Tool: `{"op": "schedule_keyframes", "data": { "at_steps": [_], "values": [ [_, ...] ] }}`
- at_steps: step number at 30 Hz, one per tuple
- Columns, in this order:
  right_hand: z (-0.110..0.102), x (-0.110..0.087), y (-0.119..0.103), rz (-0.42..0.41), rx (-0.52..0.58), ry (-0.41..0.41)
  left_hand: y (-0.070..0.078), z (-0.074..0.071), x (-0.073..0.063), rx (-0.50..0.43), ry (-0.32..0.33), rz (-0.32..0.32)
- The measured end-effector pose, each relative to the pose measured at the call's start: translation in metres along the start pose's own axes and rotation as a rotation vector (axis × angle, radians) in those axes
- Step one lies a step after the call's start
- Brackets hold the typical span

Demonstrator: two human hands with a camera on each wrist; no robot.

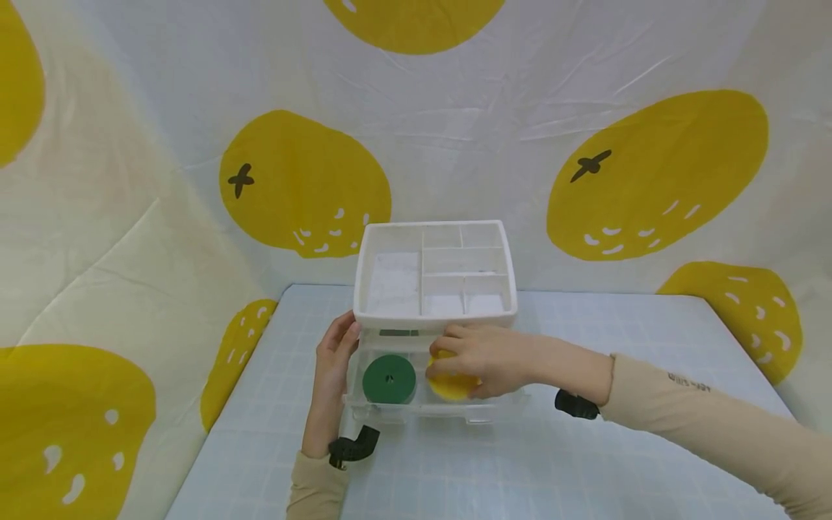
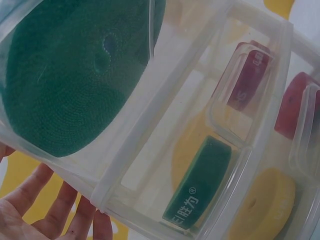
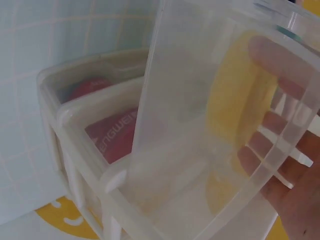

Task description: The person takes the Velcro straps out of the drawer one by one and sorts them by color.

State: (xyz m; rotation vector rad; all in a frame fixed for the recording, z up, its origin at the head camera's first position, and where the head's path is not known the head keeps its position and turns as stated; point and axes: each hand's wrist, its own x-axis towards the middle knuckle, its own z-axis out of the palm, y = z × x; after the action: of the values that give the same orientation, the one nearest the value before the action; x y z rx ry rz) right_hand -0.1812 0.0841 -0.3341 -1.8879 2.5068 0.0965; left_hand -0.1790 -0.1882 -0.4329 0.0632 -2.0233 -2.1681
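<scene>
A clear plastic drawer [image 1: 416,413] stands pulled out toward me from a small drawer box with a white top [image 1: 435,318]. On the drawer's left side lies a green roll of tape [image 1: 390,379], wound in a tight spiral. My right hand [image 1: 497,355] reaches into the right side and grips a yellow roll of tape [image 1: 450,388]. Through the clear wall, the right wrist view shows fingers around the yellow roll [image 3: 232,95], which stands tilted there. My left hand [image 1: 334,350] rests against the box's left side, its fingers [image 2: 32,187] extended beside the drawer in the left wrist view.
Lower drawers hold more rolls: a green one with white lettering [image 2: 200,182], a yellow one [image 2: 265,205] and red ones [image 3: 117,135]. The white top is divided into several compartments. A pale checked cloth [image 1: 585,469] covers the table; a fruit-print curtain [image 1: 455,144] hangs behind.
</scene>
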Motion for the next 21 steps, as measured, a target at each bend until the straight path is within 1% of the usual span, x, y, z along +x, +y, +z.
{"op": "schedule_keyframes", "data": {
  "at_steps": [8,15,18,21],
  "values": [
    [0.002,-0.004,-0.003,0.019,-0.020,0.075,0.001,0.000,0.000,0.002,0.012,-0.016],
    [0.000,-0.008,-0.006,0.049,0.015,0.111,0.000,0.000,-0.001,0.005,0.006,0.006],
    [-0.002,-0.011,-0.007,0.055,0.030,0.139,-0.001,0.001,0.000,0.002,0.008,0.015],
    [-0.004,-0.013,-0.009,0.064,0.034,0.175,-0.002,0.002,0.001,0.005,0.023,0.010]
  ]
}}
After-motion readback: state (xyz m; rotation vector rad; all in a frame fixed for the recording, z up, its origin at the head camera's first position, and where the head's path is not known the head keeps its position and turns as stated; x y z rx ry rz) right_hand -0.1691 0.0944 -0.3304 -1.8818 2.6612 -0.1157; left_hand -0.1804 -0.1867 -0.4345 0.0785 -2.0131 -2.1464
